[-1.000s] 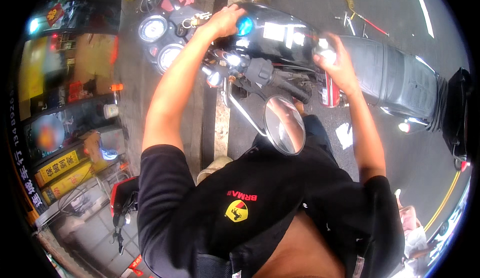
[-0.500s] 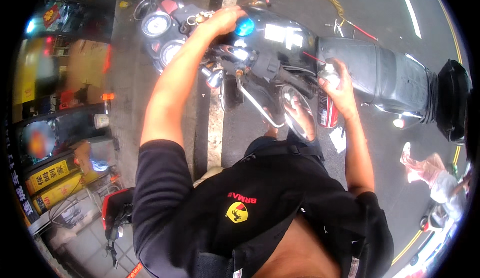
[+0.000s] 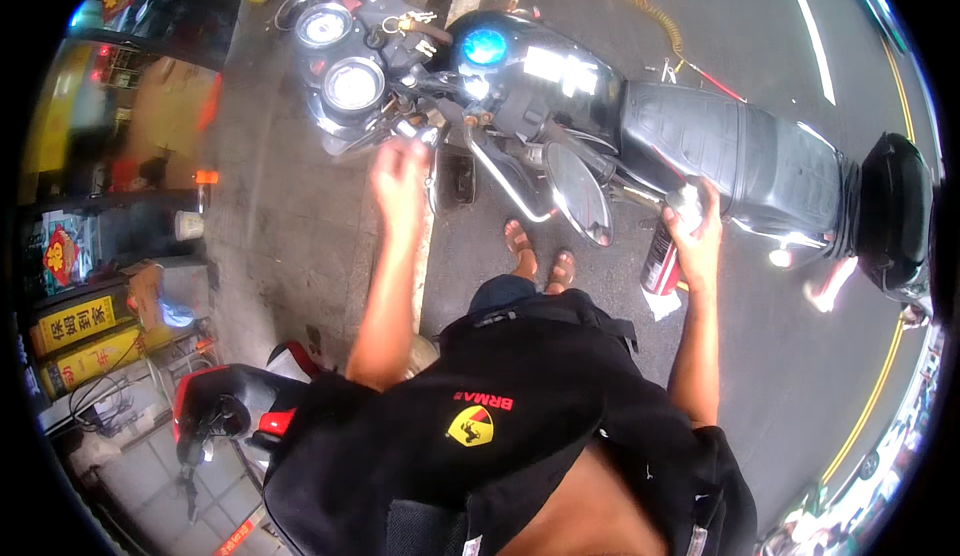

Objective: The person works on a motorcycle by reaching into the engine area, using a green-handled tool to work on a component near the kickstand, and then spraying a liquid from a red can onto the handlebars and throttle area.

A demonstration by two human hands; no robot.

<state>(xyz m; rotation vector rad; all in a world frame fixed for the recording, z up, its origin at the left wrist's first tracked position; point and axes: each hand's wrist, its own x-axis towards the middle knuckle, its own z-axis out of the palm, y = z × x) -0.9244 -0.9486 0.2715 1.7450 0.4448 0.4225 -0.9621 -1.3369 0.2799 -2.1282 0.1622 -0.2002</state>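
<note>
A black motorcycle [image 3: 600,108] stands crosswise in front of me, its handlebar to the left and its seat [image 3: 690,136] to the right. My left hand [image 3: 400,171] is in the air by the near end of the handlebar, smeared by motion, so its fingers do not show clearly. My right hand [image 3: 705,224] grips a red and dark spray can [image 3: 660,264], tilted, on the near side of the seat. Just beyond the left hand are two round gauges [image 3: 353,84] and a bunch of keys [image 3: 412,24]. A blue round cap [image 3: 485,46] tops the tank.
A round mirror [image 3: 578,194] on its stalk juts toward me between my hands. White paper [image 3: 662,304] shows below the can. A coiled yellow air hose [image 3: 650,11] lies on the road beyond. At the lower left is a red and black scooter [image 3: 235,406], near shopfronts.
My left hand has left the tank beside the blue cap and come back toward me, past the handlebar. My right hand has lowered the can toward me and slightly right.
</note>
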